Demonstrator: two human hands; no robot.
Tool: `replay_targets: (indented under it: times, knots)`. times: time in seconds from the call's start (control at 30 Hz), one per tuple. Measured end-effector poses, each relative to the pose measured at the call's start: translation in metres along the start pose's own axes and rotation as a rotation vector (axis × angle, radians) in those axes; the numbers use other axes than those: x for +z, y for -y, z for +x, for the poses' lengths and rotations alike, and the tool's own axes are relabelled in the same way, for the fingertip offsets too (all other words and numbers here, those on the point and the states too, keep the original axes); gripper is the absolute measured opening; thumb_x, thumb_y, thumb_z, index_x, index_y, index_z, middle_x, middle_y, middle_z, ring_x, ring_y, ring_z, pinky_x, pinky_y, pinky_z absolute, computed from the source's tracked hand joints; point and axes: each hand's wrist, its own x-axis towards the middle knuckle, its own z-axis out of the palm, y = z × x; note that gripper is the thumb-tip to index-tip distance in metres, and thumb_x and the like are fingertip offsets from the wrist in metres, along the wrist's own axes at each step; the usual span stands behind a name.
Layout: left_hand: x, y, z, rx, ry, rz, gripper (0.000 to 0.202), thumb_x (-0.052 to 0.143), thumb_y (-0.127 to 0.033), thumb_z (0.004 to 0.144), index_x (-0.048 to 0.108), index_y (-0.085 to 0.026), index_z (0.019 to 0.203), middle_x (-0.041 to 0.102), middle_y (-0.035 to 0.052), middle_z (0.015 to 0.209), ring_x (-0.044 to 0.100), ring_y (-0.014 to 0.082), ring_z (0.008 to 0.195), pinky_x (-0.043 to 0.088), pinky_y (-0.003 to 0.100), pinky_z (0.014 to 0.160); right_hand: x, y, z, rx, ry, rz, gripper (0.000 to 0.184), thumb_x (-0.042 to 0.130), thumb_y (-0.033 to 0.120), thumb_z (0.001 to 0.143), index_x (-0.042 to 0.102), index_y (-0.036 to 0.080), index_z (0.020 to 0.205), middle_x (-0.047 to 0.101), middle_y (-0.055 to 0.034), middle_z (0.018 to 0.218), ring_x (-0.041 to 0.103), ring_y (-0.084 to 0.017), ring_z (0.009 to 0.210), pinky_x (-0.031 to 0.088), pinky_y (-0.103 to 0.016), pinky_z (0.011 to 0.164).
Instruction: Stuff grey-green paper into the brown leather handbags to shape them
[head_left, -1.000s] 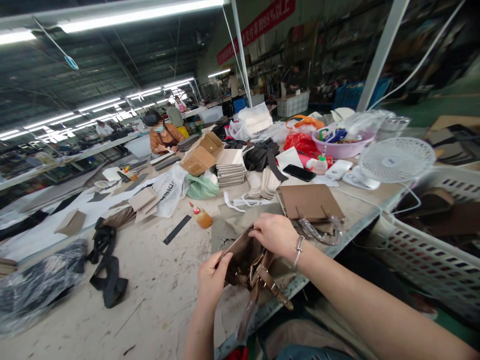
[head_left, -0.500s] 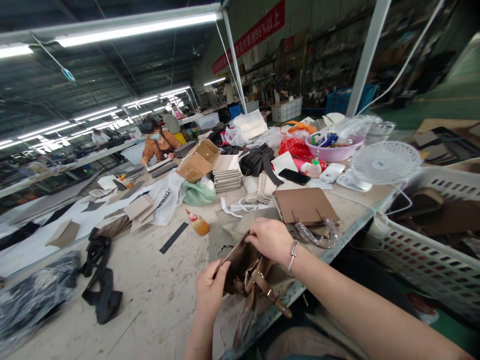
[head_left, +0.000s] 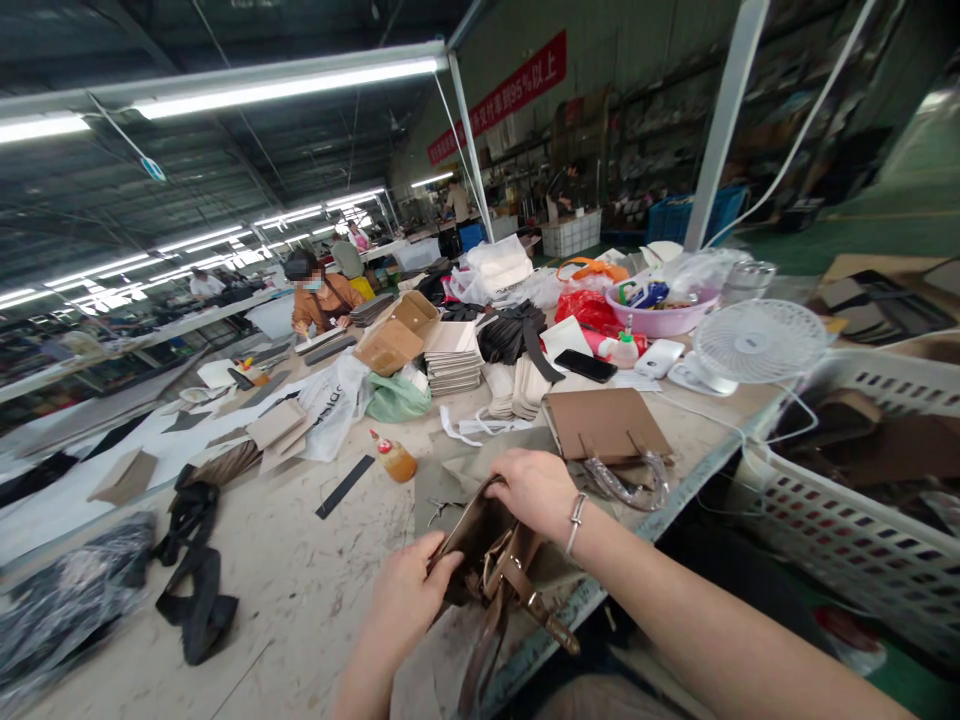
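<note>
A brown handbag (head_left: 517, 563) lies at the table's near edge with its mouth spread and its straps and metal fittings toward me. My left hand (head_left: 409, 588) grips the left end of its upper edge, thumb on the inside. At the other end of that edge, my right hand (head_left: 536, 492) pinches the rim; a silver bracelet is on this wrist. The bag's underside is hidden. Just beyond my right hand rests a second brown bag (head_left: 609, 422), flat, its handles wrapped in clear plastic. Scissors (head_left: 442, 510) lie partly behind the held bag.
A glue bottle (head_left: 393, 456) and a dark strip (head_left: 344, 487) lie left of centre. Black straps (head_left: 196, 600) are farther left. A phone (head_left: 586, 365), a white fan (head_left: 761, 342) and a purple basin (head_left: 664, 312) stand at the back right. A white basket (head_left: 862, 500) is beside the table.
Both hands have shifted slightly down with the bag in the picture, the left hand also a little leftward. The camera view has tilted a little. Both grips stay on the bag's edge.
</note>
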Motion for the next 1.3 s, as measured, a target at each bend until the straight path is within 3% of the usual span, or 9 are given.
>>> replay_targets:
  times: [0.07, 0.17, 0.3, 0.4, 0.53, 0.63, 0.8, 0.97, 1.3]
  knots:
    - [-0.014, -0.01, 0.002, 0.036, 0.055, 0.115, 0.026, 0.055, -0.03, 0.078, 0.066, -0.021, 0.1, 0.07, 0.0033, 0.087, 0.061, 0.0218, 0.083, 0.041, 0.029, 0.072, 0.001, 0.0, 0.0, -0.004, 0.001, 0.0, 0.017, 0.059, 0.038, 0.082, 0.067, 0.023, 0.082, 0.067, -0.0017, 0.085, 0.061, -0.017, 0.08, 0.04, -0.025, 0.063]
    - [-0.028, -0.023, 0.006, 0.093, 0.107, 0.197, 0.072, 0.068, -0.03, 0.066, 0.047, -0.02, 0.134, 0.064, 0.0108, 0.117, 0.058, 0.0288, 0.106, 0.042, 0.034, 0.087, 0.001, -0.001, -0.001, -0.01, 0.005, 0.001, 0.017, 0.059, 0.037, 0.082, 0.067, 0.023, 0.081, 0.068, -0.002, 0.085, 0.062, -0.017, 0.08, 0.04, -0.025, 0.063]
    - [-0.035, -0.036, 0.013, 0.171, 0.236, 0.122, 0.095, 0.079, -0.037, 0.054, 0.039, -0.022, 0.139, 0.059, 0.0103, 0.126, 0.055, 0.0304, 0.11, 0.043, 0.033, 0.089, 0.0, -0.002, 0.0, -0.01, 0.011, 0.002, 0.018, 0.058, 0.038, 0.082, 0.067, 0.022, 0.079, 0.068, -0.0019, 0.084, 0.062, -0.017, 0.079, 0.04, -0.025, 0.062]
    - [-0.037, -0.041, 0.021, 0.191, 0.259, 0.026, 0.091, 0.079, -0.039, 0.055, 0.042, -0.022, 0.136, 0.062, 0.0072, 0.121, 0.056, 0.0298, 0.107, 0.044, 0.032, 0.086, -0.003, -0.005, 0.002, -0.008, 0.01, 0.007, 0.018, 0.058, 0.038, 0.082, 0.067, 0.022, 0.08, 0.067, -0.0025, 0.086, 0.061, -0.017, 0.08, 0.041, -0.025, 0.064]
    - [-0.036, -0.04, 0.038, 0.316, 0.394, -0.163, 0.045, 0.057, -0.039, 0.079, 0.057, -0.019, 0.12, 0.067, 0.0015, 0.105, 0.06, 0.0221, 0.093, 0.045, 0.026, 0.077, -0.003, -0.01, 0.003, 0.002, 0.01, 0.017, 0.02, 0.058, 0.038, 0.083, 0.067, 0.021, 0.082, 0.067, -0.0037, 0.087, 0.061, -0.018, 0.079, 0.041, -0.026, 0.065]
    - [-0.024, -0.038, 0.052, 0.28, 0.278, -0.074, 0.027, 0.048, -0.035, 0.086, 0.066, -0.017, 0.094, 0.069, 0.0006, 0.088, 0.06, 0.018, 0.08, 0.041, 0.024, 0.068, -0.002, -0.01, 0.004, -0.009, 0.018, 0.03, 0.019, 0.058, 0.037, 0.082, 0.067, 0.021, 0.081, 0.068, -0.0041, 0.087, 0.061, -0.018, 0.08, 0.042, -0.026, 0.066]
    - [0.002, -0.035, 0.065, 0.18, 0.018, 0.191, 0.027, 0.045, -0.028, 0.088, 0.063, -0.017, 0.071, 0.064, 0.0032, 0.068, 0.057, 0.0162, 0.065, 0.032, 0.026, 0.059, -0.004, -0.013, 0.005, -0.046, 0.016, 0.072, 0.017, 0.059, 0.034, 0.082, 0.067, 0.019, 0.086, 0.068, -0.0049, 0.089, 0.061, -0.019, 0.086, 0.043, -0.027, 0.07]
    - [0.006, -0.028, 0.067, 0.15, 0.005, 0.189, 0.029, 0.044, -0.029, 0.089, 0.058, -0.017, 0.068, 0.06, 0.0023, 0.061, 0.054, 0.0146, 0.06, 0.029, 0.025, 0.057, -0.012, -0.026, -0.005, -0.158, 0.017, 0.156, 0.044, 0.066, 0.037, 0.078, 0.056, 0.023, 0.119, 0.067, -0.0017, 0.104, 0.061, -0.015, 0.095, 0.043, -0.022, 0.081]
    - [0.006, -0.029, 0.069, 0.147, 0.027, 0.162, 0.029, 0.046, -0.028, 0.088, 0.056, -0.017, 0.063, 0.058, 0.0015, 0.059, 0.054, 0.0141, 0.06, 0.028, 0.024, 0.056, -0.016, -0.017, -0.02, 0.072, -0.006, 0.011, 0.013, 0.052, 0.028, 0.086, 0.057, 0.02, 0.096, 0.068, -0.0049, 0.084, 0.064, -0.02, 0.077, 0.04, -0.027, 0.061]
